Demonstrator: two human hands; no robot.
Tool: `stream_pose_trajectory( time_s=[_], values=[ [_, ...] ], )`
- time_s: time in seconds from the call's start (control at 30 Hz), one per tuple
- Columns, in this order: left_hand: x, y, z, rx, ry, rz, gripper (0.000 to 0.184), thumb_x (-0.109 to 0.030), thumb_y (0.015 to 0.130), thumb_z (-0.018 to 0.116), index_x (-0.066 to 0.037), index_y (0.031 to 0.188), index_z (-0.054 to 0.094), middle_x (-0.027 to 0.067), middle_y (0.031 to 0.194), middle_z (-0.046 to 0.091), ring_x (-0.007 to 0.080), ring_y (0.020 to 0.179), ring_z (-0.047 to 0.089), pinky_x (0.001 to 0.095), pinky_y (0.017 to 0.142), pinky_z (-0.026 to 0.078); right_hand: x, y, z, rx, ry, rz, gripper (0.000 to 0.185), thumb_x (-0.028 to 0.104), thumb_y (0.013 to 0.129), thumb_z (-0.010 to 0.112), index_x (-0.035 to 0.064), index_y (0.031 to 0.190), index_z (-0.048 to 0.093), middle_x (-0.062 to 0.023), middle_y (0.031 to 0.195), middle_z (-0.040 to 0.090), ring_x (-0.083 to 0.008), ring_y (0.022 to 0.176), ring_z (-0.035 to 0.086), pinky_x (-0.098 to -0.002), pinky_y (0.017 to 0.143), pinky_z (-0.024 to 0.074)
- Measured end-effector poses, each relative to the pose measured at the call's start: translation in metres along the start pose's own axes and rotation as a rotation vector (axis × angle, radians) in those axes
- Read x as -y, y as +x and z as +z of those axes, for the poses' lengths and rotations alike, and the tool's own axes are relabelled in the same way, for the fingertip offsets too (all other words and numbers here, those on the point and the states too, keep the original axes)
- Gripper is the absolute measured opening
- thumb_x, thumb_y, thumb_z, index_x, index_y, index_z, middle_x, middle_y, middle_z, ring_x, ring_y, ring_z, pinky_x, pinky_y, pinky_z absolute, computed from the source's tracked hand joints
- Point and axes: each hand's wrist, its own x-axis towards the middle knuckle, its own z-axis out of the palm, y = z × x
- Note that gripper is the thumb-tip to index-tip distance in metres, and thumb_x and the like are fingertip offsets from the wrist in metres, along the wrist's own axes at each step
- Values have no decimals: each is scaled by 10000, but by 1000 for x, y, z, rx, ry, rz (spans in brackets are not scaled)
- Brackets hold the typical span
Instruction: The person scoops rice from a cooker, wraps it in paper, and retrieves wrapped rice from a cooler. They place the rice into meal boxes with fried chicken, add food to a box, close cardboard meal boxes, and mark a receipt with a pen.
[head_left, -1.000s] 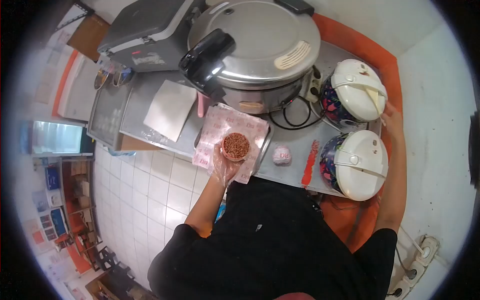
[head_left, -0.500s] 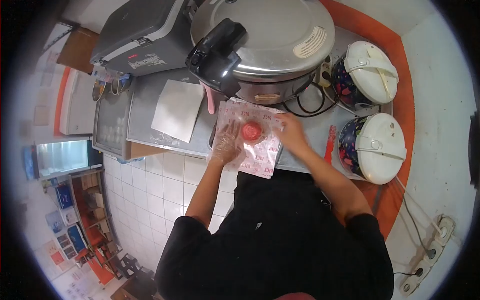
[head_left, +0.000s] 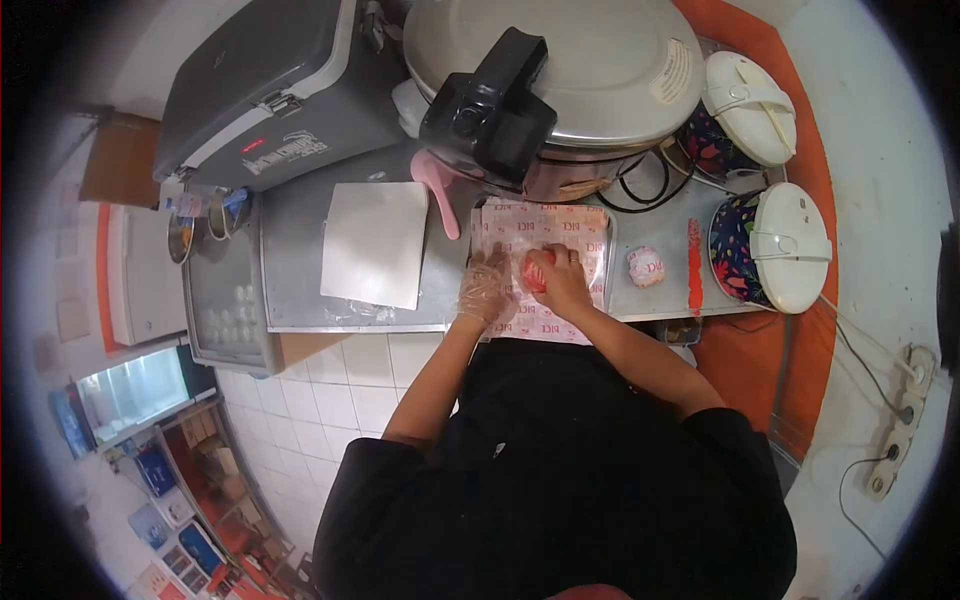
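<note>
A stack of white wrapping paper with red print lies in a metal tray. On the paper sits a small round red cup-like thing, and the fingers of my right hand are closed around it. My left hand wears a clear plastic glove and rests on the left part of the paper, fingers stretched out. To the right of the tray lies a round bundle in the same printed paper. Whatever is inside the cup is hidden by my right hand.
Behind the tray stands a large rice cooker with a black handle. A pink rice paddle and a white sheet lie to the left, below a grey cooler box. Two patterned containers with white lids stand right.
My right hand has moved from the paper's right edge onto the red cup-like thing. The wrapped bundle now shows to its right. The whole view has shifted, and my left hand stays on the paper.
</note>
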Motion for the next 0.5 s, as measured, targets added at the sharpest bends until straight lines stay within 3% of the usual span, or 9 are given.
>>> stream_pose_trajectory(
  time_s=[0.03,0.1,0.13,0.23,0.27,0.33,0.4,0.43,0.5],
  values=[
    [4,5,2,-7,1,14,771,-392,817,647,-19,1445,400,194,1498,384,417,1314,427,420,1134,309,2,0,1,-13,-8,6,640,81,611,799,181,1207,588,-151,1163,508,-412,1064,507,-467,895,480],
    [9,23,5,132,-262,-340,636,-324,885,568,-28,1426,409,246,1369,495,402,1220,515,440,1043,415,11,5,-1,71,-44,172,694,117,567,835,180,1211,582,-164,1169,501,-414,1084,498,-478,907,462],
    [14,31,7,124,-260,-327,636,-324,885,568,-28,1426,409,246,1369,495,402,1220,515,440,1043,415,15,9,-8,56,-50,174,694,117,567,835,180,1211,582,-164,1169,501,-414,1084,498,-478,907,462],
    [20,51,20,-196,-341,-417,556,-298,922,524,-37,1401,413,261,1233,568,385,1101,592,469,914,500,14,7,-38,-43,98,226,778,200,540,862,164,1256,561,-168,1176,493,-394,1102,490,-481,911,443],
    [20,61,25,-168,-323,-492,554,-283,923,520,-53,1411,392,247,1222,576,389,1025,617,474,878,513,1,10,-51,-109,114,225,795,229,544,867,158,1271,554,-172,1180,490,-387,1110,488,-481,917,437],
    [16,70,24,-136,-307,-563,555,-269,924,517,-69,1421,372,232,1212,584,392,949,643,480,842,527,-38,14,-82,-173,-194,355,795,270,572,863,137,1288,547,-186,1195,485,-380,1122,485,-476,949,417],
    [10,74,4,-240,-135,-591,465,-259,912,541,-82,1340,496,210,1110,642,371,868,666,473,780,535,-73,17,-111,-233,-219,574,790,280,599,851,127,1305,531,-208,1245,465,-391,1140,475,-480,977,391],
    [11,71,-7,-237,-136,-584,465,-259,912,541,-82,1340,496,210,1110,642,371,868,666,473,780,535,-85,17,-116,-236,-221,581,790,280,599,851,127,1305,531,-208,1245,465,-391,1140,475,-480,977,391],
    [16,71,-24,-303,-417,-528,351,-302,891,590,-81,1161,632,196,969,678,360,865,667,463,748,523,-96,21,-120,-414,-489,564,686,250,660,810,98,1282,566,-213,1270,482,-388,1191,453,-497,996,373]
  ],
)
